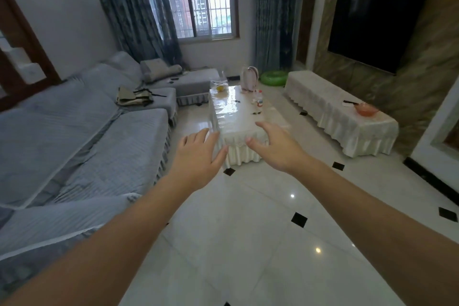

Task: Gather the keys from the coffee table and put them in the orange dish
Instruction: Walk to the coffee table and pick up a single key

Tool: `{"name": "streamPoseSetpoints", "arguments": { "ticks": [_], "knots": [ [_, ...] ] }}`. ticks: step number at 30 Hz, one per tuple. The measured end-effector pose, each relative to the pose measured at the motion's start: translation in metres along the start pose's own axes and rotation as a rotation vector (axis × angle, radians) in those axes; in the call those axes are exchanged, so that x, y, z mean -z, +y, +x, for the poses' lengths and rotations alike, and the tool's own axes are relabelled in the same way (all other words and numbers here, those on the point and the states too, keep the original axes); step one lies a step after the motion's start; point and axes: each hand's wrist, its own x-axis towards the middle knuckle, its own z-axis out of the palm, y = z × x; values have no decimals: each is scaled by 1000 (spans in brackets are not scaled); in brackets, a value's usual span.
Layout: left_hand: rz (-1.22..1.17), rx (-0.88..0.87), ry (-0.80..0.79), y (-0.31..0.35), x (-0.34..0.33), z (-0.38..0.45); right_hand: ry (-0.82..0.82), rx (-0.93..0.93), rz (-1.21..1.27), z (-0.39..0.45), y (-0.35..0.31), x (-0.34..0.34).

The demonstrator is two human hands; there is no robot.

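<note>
The coffee table (236, 122) stands ahead, covered in a shiny cream cloth. Two small dark items that look like keys lie on it: one key (256, 113) near the right edge, another key (237, 101) farther back. The orange dish (365, 109) sits on the long TV bench (330, 112) to the right. My left hand (198, 159) and my right hand (275, 148) are stretched forward in the air, short of the table's near end. Both have spread fingers and hold nothing.
A grey sofa (87, 146) runs along the left. On the table stand a small bottle (259, 99), a glass bowl with something yellow (219, 85) and a white bag (249, 79). A green swim ring (273, 78) lies on the floor behind. Glossy white tile floor (248, 231) lies between me and the table.
</note>
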Motion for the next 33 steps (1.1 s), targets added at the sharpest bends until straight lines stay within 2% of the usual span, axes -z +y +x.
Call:
{"name": "streamPoseSetpoints", "arguments": {
  "ticks": [5, 9, 20, 33],
  "knots": [
    [7, 54, -3, -9, -16, 65, 17, 31, 8, 74, 17, -5],
    [56, 34, -13, -25, -33, 101, -14, 38, 10, 119, 29, -18],
    [-38, 39, -26, -110, -118, 233, -59, -10, -53, 267, 63, -78],
    [-108, -18, 23, -200, -172, 409, 1, -72, -96, 461, 74, -120]
  ]
}}
